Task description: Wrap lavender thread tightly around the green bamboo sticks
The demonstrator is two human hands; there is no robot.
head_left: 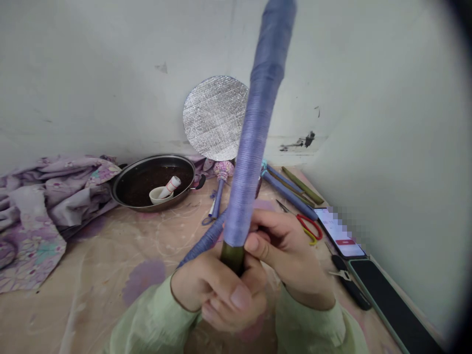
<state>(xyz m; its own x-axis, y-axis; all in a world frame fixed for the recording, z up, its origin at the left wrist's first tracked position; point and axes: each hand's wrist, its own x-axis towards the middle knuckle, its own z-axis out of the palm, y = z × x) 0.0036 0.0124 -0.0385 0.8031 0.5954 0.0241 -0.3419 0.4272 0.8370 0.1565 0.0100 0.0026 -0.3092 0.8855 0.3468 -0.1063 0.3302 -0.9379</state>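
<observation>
A stick [254, 128] wound closely with blue-purple thread stands tilted upright before me, its top cut off by the frame edge. My left hand [224, 290] is closed around its bare green lower end. My right hand [287, 250] is at the lower edge of the winding, thumb and forefinger pinched together against the stick's side. What the pinch holds is too small to make out. Behind my left hand lies another blue thread-wound piece [206, 241], partly hidden. Red-and-yellow-handled scissors [309, 227] lie beyond my right hand.
At the left are floral cloth [73, 196] and a dark pan [129, 184] holding a white cup [157, 195]. A round silver fan-like disc [216, 118] leans by the wall. Along the right lie more sticks [302, 186], a lit phone [342, 236], a key [344, 274] and a dark phone [391, 300].
</observation>
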